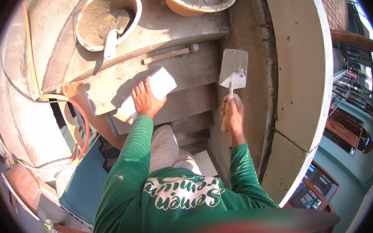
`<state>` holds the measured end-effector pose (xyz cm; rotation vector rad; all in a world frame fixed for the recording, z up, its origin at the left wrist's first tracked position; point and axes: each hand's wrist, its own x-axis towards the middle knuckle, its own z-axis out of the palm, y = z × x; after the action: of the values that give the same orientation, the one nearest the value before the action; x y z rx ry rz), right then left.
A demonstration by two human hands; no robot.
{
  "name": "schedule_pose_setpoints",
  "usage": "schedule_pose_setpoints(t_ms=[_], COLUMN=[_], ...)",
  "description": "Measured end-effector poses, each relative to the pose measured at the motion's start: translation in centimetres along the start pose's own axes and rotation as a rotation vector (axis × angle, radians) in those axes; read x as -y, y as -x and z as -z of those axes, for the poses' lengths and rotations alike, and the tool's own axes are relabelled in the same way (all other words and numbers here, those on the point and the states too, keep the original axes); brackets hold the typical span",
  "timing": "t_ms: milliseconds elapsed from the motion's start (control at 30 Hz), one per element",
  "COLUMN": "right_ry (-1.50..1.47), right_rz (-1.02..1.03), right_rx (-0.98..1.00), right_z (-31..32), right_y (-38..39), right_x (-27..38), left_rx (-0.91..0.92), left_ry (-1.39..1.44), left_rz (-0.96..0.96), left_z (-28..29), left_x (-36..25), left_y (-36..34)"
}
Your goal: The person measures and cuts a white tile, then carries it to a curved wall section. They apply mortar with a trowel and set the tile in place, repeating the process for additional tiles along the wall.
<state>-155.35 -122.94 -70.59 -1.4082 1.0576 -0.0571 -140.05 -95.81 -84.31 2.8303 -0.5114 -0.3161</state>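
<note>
My left hand (147, 99) grips a white rectangular block or tile (164, 80) lying diagonally over a concrete step (106, 93). My right hand (233, 111) holds a pointing-up trowel (230, 67) by its wooden handle, its flat blade smeared with grey material. A mallet (167, 55) with a pale wooden handle lies on the step just beyond the block. Further back, a white bucket (93, 22) holds grey mortar and a small trowel (111, 44) with a white handle.
An orange bucket (184, 10) with grey slurry stands at the top. A concrete wall (299, 67) runs along the right. An orange hose (82, 110) and cables loop at left. Steps (196, 137) descend around my legs. Building fronts show at far right.
</note>
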Motion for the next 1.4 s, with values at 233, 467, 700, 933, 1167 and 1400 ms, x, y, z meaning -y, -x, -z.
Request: schedule_pose_setpoints(t_ms=[233, 467, 700, 933, 1167, 1400], right_ry=[0.997, 1.529, 1.608, 1.655, 1.364, 0.742], right_rz=[0.677, 0.75, 0.755, 0.723, 0.482, 0.159], right_rx=[-0.087, -0.127, -0.047, 0.157, 0.371, 0.409], right_z=[-6.0, -12.5, -15.7, -17.0, -12.8, -10.7], right_y=[-7.9, -24.0, -28.9, -25.8, -29.3, -25.7], right_x=[25.4, 28.5, 27.8, 27.6, 28.6, 29.0], left_rx=[0.003, -0.031, -0.072, -0.077, -0.037, -0.029], left_ry=[-0.02, 0.01, 0.066, 0.011, 0.033, 0.061], left_rz=[0.003, -0.008, -0.041, 0.003, -0.002, -0.008], left_z=[0.1, 0.4, 0.3, 0.3, -0.4, 0.0], left_x=[0.6, 0.2, 0.2, 0.4, 0.6, 0.5], left_y=[0.1, -0.1, -0.2, 0.2, 0.3, -0.1])
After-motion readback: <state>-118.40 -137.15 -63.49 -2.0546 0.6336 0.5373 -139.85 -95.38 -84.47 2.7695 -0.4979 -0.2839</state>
